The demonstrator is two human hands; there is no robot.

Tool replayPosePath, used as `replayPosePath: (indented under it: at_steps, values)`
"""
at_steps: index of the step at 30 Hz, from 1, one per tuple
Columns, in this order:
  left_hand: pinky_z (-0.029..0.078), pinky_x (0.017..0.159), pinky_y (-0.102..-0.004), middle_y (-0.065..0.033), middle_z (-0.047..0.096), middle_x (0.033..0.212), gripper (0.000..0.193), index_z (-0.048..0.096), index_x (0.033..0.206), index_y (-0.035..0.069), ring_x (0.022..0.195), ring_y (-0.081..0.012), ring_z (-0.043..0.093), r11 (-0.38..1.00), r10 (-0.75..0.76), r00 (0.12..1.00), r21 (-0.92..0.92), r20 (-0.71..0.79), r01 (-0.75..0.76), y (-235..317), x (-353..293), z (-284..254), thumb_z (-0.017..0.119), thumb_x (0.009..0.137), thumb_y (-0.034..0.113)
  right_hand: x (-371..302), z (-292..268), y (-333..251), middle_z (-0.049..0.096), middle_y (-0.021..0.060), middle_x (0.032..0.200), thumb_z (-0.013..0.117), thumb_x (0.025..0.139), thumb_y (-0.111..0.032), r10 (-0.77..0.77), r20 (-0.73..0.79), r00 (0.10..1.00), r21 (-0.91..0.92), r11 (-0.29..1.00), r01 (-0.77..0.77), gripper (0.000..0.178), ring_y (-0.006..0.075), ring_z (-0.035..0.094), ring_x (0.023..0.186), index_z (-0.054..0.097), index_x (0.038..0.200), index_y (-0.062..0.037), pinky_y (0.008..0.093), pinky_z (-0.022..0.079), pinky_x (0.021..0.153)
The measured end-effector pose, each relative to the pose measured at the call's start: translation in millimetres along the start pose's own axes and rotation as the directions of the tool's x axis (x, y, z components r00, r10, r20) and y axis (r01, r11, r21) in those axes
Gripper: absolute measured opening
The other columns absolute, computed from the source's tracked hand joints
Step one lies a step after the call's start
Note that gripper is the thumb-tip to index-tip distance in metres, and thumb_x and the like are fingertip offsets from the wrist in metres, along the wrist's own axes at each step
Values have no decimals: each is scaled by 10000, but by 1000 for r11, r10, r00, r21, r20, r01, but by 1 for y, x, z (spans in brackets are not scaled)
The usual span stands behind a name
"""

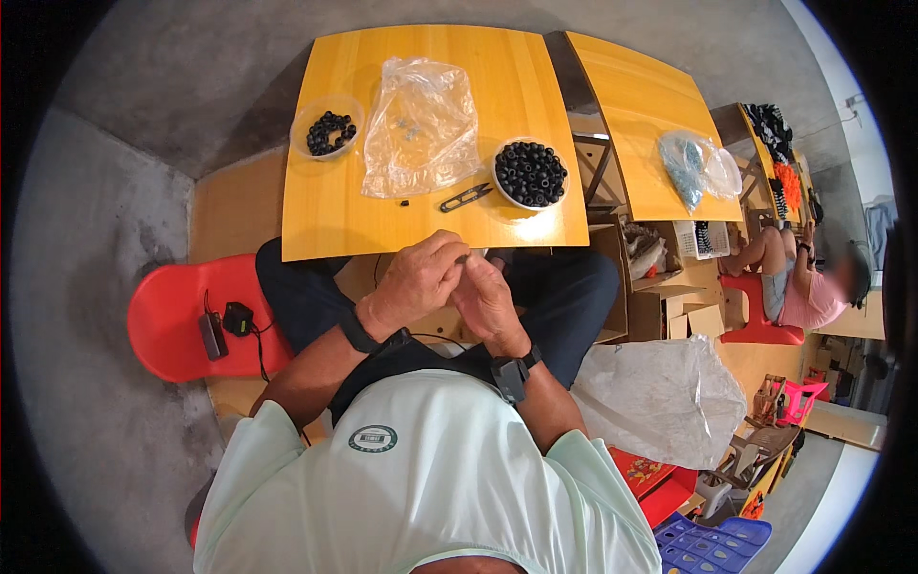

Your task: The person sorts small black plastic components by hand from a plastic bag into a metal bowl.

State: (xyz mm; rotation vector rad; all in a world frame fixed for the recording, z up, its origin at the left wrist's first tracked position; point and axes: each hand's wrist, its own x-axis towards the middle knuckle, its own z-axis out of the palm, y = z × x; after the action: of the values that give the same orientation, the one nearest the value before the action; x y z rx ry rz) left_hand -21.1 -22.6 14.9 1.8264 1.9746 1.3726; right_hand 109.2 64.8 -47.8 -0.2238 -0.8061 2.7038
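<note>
My left hand (417, 275) and my right hand (486, 298) meet just off the table's near edge, fingertips pinched together. Between them a small dark piece (463, 258) barely shows; the fingers cover most of it. On the table ahead, a round tub (499, 174) at the right is full of small black ring-like parts. Another clear tub (298, 136) at the left has fewer of them. A pair of thread snips (466, 198) lies beside the full tub, with one small black piece (404, 203) near it. Behind them spreads a clear plastic bag (421, 143) with small pale bits.
A red stool (158, 320) to my left bears a black device with cables. To the right stand a second yellow table (636, 105) with a bag on it, open cardboard boxes (660, 311) and a white sack (660, 397). Farther right a person (808, 292) sits at work.
</note>
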Motion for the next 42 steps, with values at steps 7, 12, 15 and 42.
replayPosePath:
  at_steps: [7,12,15,42]
  values:
    - [541,753,-391,-156,637,1005,203,622,1019,3,894,-352,645,996,-30,999,-86,-30,27,0,-1,1,625,816,-3,-2,2,-2,578,69,1285,535,1026,-313,-24,-37,999,6,1000,24,406,207,537,1220,536,1307,-19,397,405,1073]
    - [553,714,-332,-141,652,1040,262,645,1041,-18,882,-280,661,989,-15,1000,-149,-20,12,1,0,-4,658,783,-61,-3,6,-5,583,78,1281,538,1026,-291,-57,-37,998,-70,996,55,404,205,544,1209,546,1295,11,374,399,1076]
    - [553,722,-319,-137,655,1057,273,648,1050,-16,895,-266,664,985,-13,999,-171,-33,7,-1,-3,-3,658,782,-70,-4,18,-9,642,29,1109,551,1016,-359,-77,-74,994,-146,987,65,397,123,566,1016,612,1235,-33,290,417,913]
    - [469,567,-397,-157,552,721,171,544,808,20,679,-367,616,937,-274,961,-230,-25,261,-23,-8,15,490,924,134,14,32,-18,631,223,883,571,946,-70,-155,37,987,-940,329,87,166,324,611,778,548,1046,60,377,494,723]
